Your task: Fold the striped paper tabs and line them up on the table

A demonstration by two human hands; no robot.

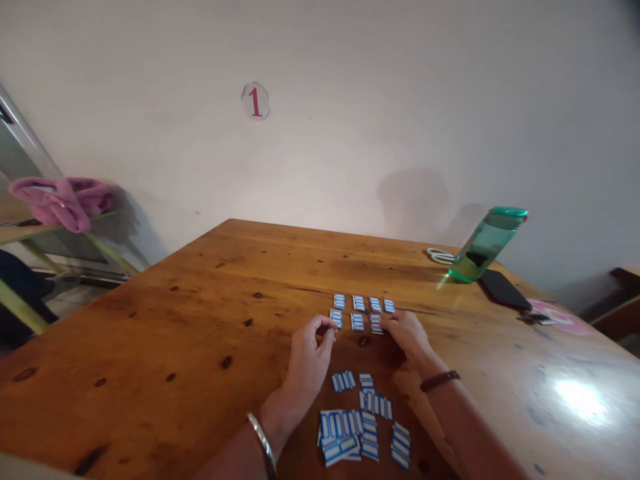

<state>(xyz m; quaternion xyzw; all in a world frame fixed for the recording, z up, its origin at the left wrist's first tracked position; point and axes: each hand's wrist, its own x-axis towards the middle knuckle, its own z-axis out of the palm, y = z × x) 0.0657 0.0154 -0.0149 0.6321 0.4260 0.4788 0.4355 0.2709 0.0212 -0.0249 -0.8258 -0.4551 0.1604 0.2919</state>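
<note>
Small white label pieces with blue-bordered strips lie on the wooden table point(195, 347). Two short rows stand beyond my hands. My left hand point(309, 353) curls thumb and forefinger into a pinch at the edge of the near row's leftmost label piece point(336, 319). At that row's right end, my right hand point(410, 335) has its fingertips drawn together on the edge of another label piece point(376, 325). Its grip is partly hidden by the fingers. Closer to me, between my forearms, lies a loose, overlapping pile of label pieces point(341, 424).
At the back right a green bottle point(489, 245) stands tilted in view, beside a pale looped cord point(440, 256) and a dark phone point(503, 289). Keys point(539, 316) lie on a pink round item point(563, 317). Far left, a pink cloth point(65, 200) rests on another table.
</note>
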